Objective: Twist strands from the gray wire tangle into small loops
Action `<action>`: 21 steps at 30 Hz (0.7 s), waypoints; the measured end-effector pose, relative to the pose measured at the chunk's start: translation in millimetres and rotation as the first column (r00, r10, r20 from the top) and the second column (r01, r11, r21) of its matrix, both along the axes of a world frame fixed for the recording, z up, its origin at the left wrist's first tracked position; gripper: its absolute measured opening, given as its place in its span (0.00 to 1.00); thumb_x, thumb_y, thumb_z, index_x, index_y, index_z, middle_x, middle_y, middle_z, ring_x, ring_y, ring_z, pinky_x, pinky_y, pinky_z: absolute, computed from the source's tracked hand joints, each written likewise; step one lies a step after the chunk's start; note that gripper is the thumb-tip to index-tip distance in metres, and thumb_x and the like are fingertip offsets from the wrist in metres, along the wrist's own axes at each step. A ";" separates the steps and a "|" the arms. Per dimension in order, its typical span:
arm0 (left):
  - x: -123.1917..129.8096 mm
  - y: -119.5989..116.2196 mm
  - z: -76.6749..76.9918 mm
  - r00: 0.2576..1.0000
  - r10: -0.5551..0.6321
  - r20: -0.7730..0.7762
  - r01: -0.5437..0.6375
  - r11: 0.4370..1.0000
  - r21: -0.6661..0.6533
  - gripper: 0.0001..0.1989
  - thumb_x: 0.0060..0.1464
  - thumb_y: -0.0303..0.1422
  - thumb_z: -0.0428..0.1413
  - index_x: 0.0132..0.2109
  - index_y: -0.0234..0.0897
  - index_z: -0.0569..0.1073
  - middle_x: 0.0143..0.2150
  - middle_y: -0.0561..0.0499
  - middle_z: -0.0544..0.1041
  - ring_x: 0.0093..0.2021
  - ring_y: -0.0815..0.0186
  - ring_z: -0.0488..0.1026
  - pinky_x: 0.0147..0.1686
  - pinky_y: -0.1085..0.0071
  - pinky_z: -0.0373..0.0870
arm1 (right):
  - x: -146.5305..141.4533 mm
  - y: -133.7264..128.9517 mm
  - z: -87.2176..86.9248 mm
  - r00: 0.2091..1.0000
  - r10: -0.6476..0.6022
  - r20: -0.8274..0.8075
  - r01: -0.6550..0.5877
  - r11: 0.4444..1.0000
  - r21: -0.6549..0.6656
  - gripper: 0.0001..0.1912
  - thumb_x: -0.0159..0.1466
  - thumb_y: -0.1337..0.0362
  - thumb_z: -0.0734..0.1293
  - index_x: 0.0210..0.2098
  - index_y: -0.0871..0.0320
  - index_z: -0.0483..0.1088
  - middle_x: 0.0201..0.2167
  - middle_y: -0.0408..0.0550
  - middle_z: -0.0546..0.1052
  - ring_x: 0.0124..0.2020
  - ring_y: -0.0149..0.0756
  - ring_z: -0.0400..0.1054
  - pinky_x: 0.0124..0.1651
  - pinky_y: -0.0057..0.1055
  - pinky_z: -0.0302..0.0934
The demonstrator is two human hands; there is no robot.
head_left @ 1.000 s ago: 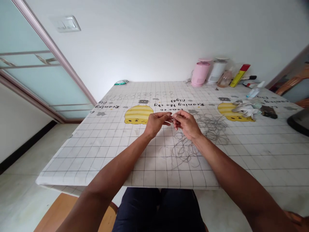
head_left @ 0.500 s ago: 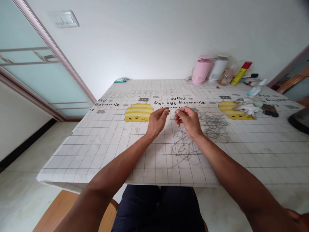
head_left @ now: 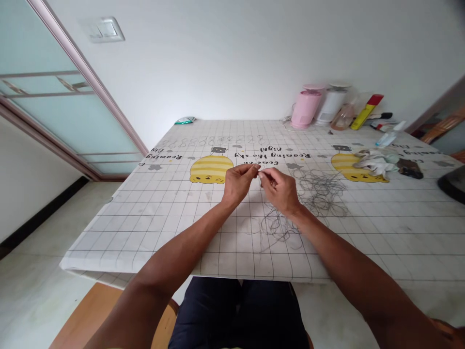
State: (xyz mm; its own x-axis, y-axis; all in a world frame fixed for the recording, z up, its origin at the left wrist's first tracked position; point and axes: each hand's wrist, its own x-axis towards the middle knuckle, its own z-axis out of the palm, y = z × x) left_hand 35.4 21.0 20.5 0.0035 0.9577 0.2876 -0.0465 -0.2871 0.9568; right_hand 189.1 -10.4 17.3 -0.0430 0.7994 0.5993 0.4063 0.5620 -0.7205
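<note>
My left hand (head_left: pixel 240 183) is closed in a pinch, thumb against forefinger, above the middle of the table. My right hand (head_left: pixel 279 190) pinches just beside it, the fingertips almost touching. A thin grey strand (head_left: pixel 257 160), only faintly visible, seems to run between the two pinches; its ends are hidden by the fingers. Under and beyond my right hand lies a loose tangle of thin grey strands (head_left: pixel 321 191), looped over one another. Along the table's far left part, small figure-eight loops of similar strand (head_left: pixel 210 140) lie in rows.
The table has a checked cloth (head_left: pixel 145 237) with yellow cartoon prints. A pink cylinder-shaped device (head_left: pixel 306 109), a white one (head_left: pixel 330 106), bottles and a yellow-red box (head_left: pixel 366 112) stand at the back right. A crumpled glove-like cloth (head_left: pixel 376 164) and a green packet (head_left: pixel 185 120) lie farther out.
My hands have come together, the right moving left so that the fingertips nearly meet. The camera view has shifted slightly; the tangle and the rows of loops look unchanged.
</note>
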 end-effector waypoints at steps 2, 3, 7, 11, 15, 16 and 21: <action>-5.1 4.9 0.5 0.998 -0.054 0.016 0.055 0.998 -0.037 0.13 0.60 0.42 0.66 0.38 0.37 0.86 0.33 0.48 0.83 0.36 0.63 0.78 0.45 0.63 0.78 | 3.3 -0.3 5.5 0.996 -0.029 -0.084 0.026 0.999 -0.045 0.16 0.75 0.48 0.66 0.39 0.52 0.76 0.25 0.44 0.75 0.24 0.34 0.65 0.28 0.33 0.60; -7.5 6.8 1.0 0.996 -0.086 0.025 0.087 0.995 -0.054 0.13 0.60 0.42 0.66 0.37 0.36 0.85 0.33 0.47 0.83 0.36 0.64 0.78 0.45 0.63 0.78 | 5.7 1.6 7.1 0.991 -0.050 -0.123 0.041 0.996 -0.075 0.18 0.75 0.46 0.66 0.37 0.52 0.75 0.24 0.44 0.74 0.22 0.33 0.63 0.26 0.32 0.58; -13.4 9.3 3.7 0.975 -0.220 0.041 0.223 0.969 -0.109 0.12 0.57 0.41 0.67 0.37 0.36 0.85 0.33 0.47 0.82 0.35 0.66 0.77 0.44 0.64 0.78 | 16.1 19.0 3.3 0.964 -0.061 -0.259 -0.010 0.964 -0.264 0.23 0.69 0.41 0.71 0.32 0.55 0.76 0.27 0.47 0.77 0.23 0.32 0.66 0.21 0.29 0.57; -13.1 7.4 2.7 0.951 -0.310 0.014 0.309 0.943 -0.121 0.12 0.56 0.41 0.68 0.35 0.36 0.85 0.31 0.48 0.81 0.33 0.68 0.75 0.41 0.66 0.76 | 16.8 30.1 -5.6 0.873 0.046 -0.486 -0.244 0.903 -0.353 0.22 0.65 0.42 0.75 0.36 0.56 0.78 0.34 0.50 0.80 0.32 0.35 0.73 0.27 0.27 0.64; -14.2 8.5 -0.9 0.931 -0.356 -0.085 0.342 0.929 -0.140 0.13 0.57 0.42 0.67 0.32 0.36 0.84 0.30 0.47 0.80 0.32 0.67 0.75 0.40 0.66 0.76 | 13.3 29.5 -8.6 0.820 0.037 -0.572 -0.290 0.888 -0.358 0.19 0.61 0.47 0.79 0.33 0.57 0.77 0.31 0.47 0.78 0.33 0.34 0.73 0.32 0.28 0.67; -15.4 9.3 -1.3 0.928 -0.355 -0.114 0.337 0.930 -0.149 0.13 0.58 0.41 0.66 0.32 0.36 0.84 0.30 0.47 0.81 0.32 0.66 0.75 0.39 0.66 0.75 | 13.3 29.3 -8.8 0.821 0.033 -0.570 -0.294 0.880 -0.373 0.19 0.60 0.48 0.80 0.32 0.57 0.77 0.31 0.47 0.78 0.33 0.35 0.74 0.32 0.29 0.67; -23.5 12.1 0.8 0.891 -0.385 -0.241 0.348 0.920 -0.180 0.11 0.57 0.38 0.65 0.30 0.36 0.84 0.28 0.46 0.81 0.30 0.66 0.75 0.35 0.68 0.73 | 15.8 30.6 -11.7 0.847 0.046 -0.529 -0.345 0.805 -0.483 0.18 0.59 0.51 0.81 0.33 0.58 0.78 0.32 0.50 0.81 0.34 0.36 0.75 0.34 0.29 0.69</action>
State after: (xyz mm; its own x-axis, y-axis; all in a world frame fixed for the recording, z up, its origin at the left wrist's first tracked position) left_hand 11.9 33.0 21.3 0.4205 0.9017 0.1010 0.1372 -0.1732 0.9753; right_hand 204.9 20.2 5.6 -0.0700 0.9960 0.0552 -0.1407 0.0449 -0.9890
